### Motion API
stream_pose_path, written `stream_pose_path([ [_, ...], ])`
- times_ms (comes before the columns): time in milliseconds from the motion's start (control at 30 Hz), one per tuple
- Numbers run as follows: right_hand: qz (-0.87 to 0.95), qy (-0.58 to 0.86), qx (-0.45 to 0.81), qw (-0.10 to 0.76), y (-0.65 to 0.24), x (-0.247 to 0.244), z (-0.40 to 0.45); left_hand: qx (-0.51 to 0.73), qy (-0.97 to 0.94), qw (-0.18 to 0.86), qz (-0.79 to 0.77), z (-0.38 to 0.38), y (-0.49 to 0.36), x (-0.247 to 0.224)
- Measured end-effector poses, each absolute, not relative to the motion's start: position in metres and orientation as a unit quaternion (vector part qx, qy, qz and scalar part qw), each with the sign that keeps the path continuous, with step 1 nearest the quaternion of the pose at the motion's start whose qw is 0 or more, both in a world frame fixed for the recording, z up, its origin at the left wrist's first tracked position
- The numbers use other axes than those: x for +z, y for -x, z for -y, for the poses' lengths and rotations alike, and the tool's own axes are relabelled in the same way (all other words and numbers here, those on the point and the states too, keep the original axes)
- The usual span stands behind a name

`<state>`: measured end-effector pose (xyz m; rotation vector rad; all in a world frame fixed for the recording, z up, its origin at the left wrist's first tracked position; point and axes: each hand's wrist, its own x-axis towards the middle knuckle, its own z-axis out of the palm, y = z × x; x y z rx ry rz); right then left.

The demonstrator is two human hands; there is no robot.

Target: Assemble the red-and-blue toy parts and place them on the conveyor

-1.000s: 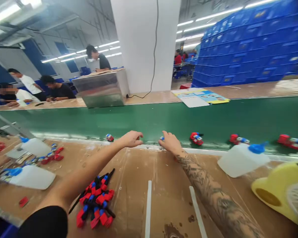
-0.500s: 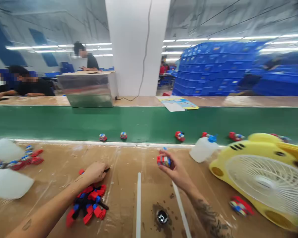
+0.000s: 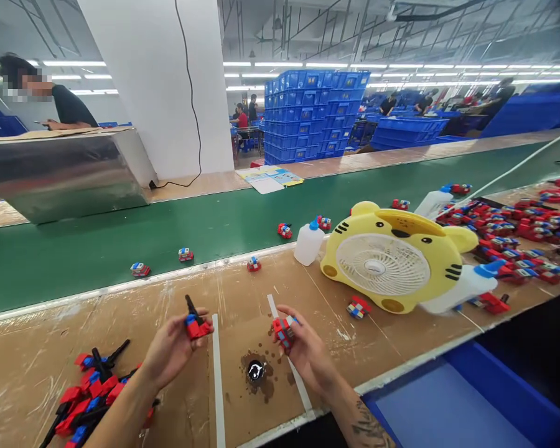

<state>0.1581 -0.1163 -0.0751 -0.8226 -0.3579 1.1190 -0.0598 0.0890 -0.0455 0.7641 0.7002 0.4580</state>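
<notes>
Left hand (image 3: pixel 172 348): pinches a red, blue and black toy-brick piece (image 3: pixel 197 328) between thumb and fingers, black rod (image 3: pixel 191 306) pointing up, held over the brown tabletop (image 3: pixel 233 286) just left of one white strip (image 3: pixel 218 386). Right hand (image 3: pixel 310 348): grips a chunkier red, grey and blue brick model (image 3: pixel 282 331) between thumb and curled fingers, in front of a second white strip (image 3: pixel 301 389). Judging by look, light and stiff in either case, probably hard plastic; unlikely to dent, though liable to come apart at the joints if squeezed askew. Best to hold the left piece by its red sides, leaving the rod free as likeliest to bend or pull loose. Better to take the model by opposite flat faces. Could turn slippery if wetted from the small dark cup (image 3: pixel 249 376) between the strips, ringed with stains. Farther left, a heap of similar pieces (image 3: pixel 96 389), rods poking out at odd angles. Beyond, near the green belt (image 3: pixel 224 221), a loose brick model (image 3: pixel 254 264); to the right, a blue-capped bottle (image 3: pixel 309 244) beside a yellow animal-faced fan (image 3: pixel 354 236).
</notes>
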Motion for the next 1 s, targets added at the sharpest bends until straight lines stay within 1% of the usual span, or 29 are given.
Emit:
stream_pose_path([
  [67,0.102,0.327,0.559,0.755,-0.159,-0.080,0.125,0.183,-0.361,0.865,-0.297,-0.067,0.059,-0.046],
  [167,0.066,0.302,0.576,0.757,-0.161,-0.085,0.141,0.154,-0.414,0.853,-0.277,-0.042,0.059,-0.049],
  [233,0.060,0.306,0.563,0.765,-0.163,-0.087,0.152,0.123,-0.492,0.820,-0.266,-0.032,0.056,-0.049],
  [333,0.056,0.329,0.524,0.784,-0.166,-0.090,0.163,0.067,-0.638,0.728,-0.241,-0.029,0.046,-0.047],
  [400,0.054,0.337,0.511,0.789,-0.168,-0.092,0.166,0.049,-0.688,0.684,-0.238,-0.031,0.039,-0.046],
  [467,0.053,0.334,0.510,0.791,-0.169,-0.093,0.168,0.050,-0.660,0.705,-0.254,-0.034,0.034,-0.045],
  [600,0.050,0.346,0.492,0.797,-0.169,-0.097,0.168,0.038,-0.513,0.826,-0.230,-0.036,0.037,-0.045],
  [667,0.046,0.356,0.483,0.799,-0.169,-0.099,0.169,0.034,-0.525,0.827,-0.200,-0.036,0.040,-0.045],
  [733,0.043,0.354,0.486,0.798,-0.170,-0.101,0.170,0.050,-0.610,0.769,-0.185,-0.035,0.042,-0.044],
  [767,0.042,0.348,0.493,0.796,-0.170,-0.101,0.171,0.058,-0.675,0.715,-0.170,-0.035,0.041,-0.043],
  [833,0.043,0.330,0.512,0.792,-0.171,-0.101,0.172,0.064,-0.816,0.564,-0.113,-0.036,0.038,-0.039],
  [900,0.048,0.319,0.529,0.785,-0.172,-0.100,0.173,0.036,-0.916,0.399,-0.033,-0.035,0.034,-0.034],
  [933,0.051,0.318,0.533,0.783,-0.172,-0.100,0.173,0.011,-0.944,0.330,0.003,-0.034,0.032,-0.030],
  [1000,0.051,0.321,0.532,0.782,-0.171,-0.100,0.173,-0.039,-0.972,0.224,0.053,-0.031,0.026,-0.022],
])
